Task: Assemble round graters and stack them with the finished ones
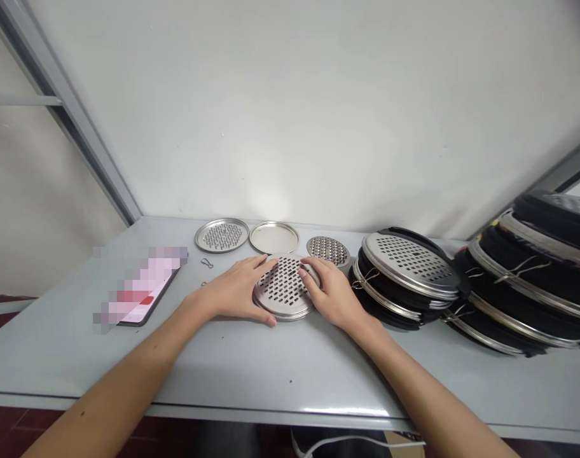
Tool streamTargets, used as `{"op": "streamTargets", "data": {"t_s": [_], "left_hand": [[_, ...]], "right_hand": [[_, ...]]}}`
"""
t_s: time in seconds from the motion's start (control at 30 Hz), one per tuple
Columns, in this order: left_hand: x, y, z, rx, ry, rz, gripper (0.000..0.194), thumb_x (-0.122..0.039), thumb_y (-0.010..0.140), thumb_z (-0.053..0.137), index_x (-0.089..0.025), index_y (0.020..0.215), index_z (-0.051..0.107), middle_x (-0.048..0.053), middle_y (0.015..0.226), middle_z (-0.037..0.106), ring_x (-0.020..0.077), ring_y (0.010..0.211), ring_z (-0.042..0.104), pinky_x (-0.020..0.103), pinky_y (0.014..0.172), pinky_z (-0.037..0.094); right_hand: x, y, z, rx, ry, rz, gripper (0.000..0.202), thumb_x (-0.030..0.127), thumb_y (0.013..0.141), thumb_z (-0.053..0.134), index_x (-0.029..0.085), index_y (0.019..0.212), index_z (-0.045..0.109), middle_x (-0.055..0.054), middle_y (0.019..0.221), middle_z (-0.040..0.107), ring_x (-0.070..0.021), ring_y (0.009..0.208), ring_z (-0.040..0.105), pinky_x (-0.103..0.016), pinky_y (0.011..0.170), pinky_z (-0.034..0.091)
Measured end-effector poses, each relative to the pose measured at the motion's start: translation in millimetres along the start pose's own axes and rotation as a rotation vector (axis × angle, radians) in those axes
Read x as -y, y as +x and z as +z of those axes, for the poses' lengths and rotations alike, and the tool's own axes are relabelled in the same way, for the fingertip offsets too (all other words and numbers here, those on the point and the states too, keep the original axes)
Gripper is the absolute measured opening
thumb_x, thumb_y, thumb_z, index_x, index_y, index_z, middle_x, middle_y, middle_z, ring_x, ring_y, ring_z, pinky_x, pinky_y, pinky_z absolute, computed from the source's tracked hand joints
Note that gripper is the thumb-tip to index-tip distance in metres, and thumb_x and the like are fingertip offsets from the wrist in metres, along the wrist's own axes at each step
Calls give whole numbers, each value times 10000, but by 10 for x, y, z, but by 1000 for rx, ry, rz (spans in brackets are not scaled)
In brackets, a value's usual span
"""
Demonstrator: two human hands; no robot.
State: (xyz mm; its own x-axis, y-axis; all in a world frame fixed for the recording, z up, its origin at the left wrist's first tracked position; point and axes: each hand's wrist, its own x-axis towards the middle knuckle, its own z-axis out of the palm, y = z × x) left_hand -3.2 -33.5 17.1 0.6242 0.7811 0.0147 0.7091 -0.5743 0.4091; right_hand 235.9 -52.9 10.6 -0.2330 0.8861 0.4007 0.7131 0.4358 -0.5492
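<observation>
A round metal grater disc (285,286) with rows of slots lies on the grey table in front of me. My left hand (237,289) grips its left edge, thumb low at the near rim and fingers over the top. On the opposite side, my right hand (336,292) has its fingers bent over the right rim. Behind these hands are a grater disc with raised teeth (222,235), a plain shallow round metal plate (273,238) and a smaller perforated disc (329,250). A small bent wire clip (207,263) rests left of my left hand.
To the right stands a stack of round graters with black parts (407,264), tied with thin wire or string. Beyond it is a taller similar stack (523,286). A phone (151,286), partly pixelated, lies at left. The wall (280,114) rises behind the table (214,375).
</observation>
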Motion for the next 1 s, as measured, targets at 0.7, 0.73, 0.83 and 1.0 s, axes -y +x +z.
{"op": "streamTargets", "data": {"t_s": [0.7, 0.73, 0.83, 1.0], "left_hand": [[35, -2, 4, 87, -17, -4, 1192, -749, 552, 702, -263, 1514, 192, 123, 1584, 169, 368, 1437, 181, 506, 1132, 254], [33, -2, 2, 87, -15, -6, 1186, -746, 554, 703, -264, 1513, 197, 123, 1583, 171, 367, 1437, 181, 507, 1131, 257], [22, -6, -21, 88, -37, -9, 1161, -728, 570, 709, -285, 1512, 195, 111, 1589, 151, 364, 1437, 185, 505, 1124, 272], [-4, -19, -99, 67, -110, -18, 1130, -693, 581, 730, -319, 1506, 201, 79, 1602, 94, 361, 1435, 200, 488, 1129, 275]], "right_hand": [[-55, -13, 44, 67, -62, 13, 331, 380, 942, 444, 189, 1099, 664, -98, 1128, 664, -253, 1080, 579, -384, 965, 428], [-53, -12, 41, 69, -63, 13, 332, 378, 942, 442, 190, 1094, 669, -99, 1130, 664, -254, 1087, 576, -386, 969, 427], [-45, -9, 37, 53, -54, 19, 336, 377, 941, 441, 187, 1097, 671, -100, 1144, 661, -259, 1110, 567, -397, 981, 423], [-42, -9, 34, -36, -22, 49, 392, 393, 933, 445, 166, 1217, 595, -117, 1206, 640, -266, 1172, 543, -411, 1001, 415]]}}
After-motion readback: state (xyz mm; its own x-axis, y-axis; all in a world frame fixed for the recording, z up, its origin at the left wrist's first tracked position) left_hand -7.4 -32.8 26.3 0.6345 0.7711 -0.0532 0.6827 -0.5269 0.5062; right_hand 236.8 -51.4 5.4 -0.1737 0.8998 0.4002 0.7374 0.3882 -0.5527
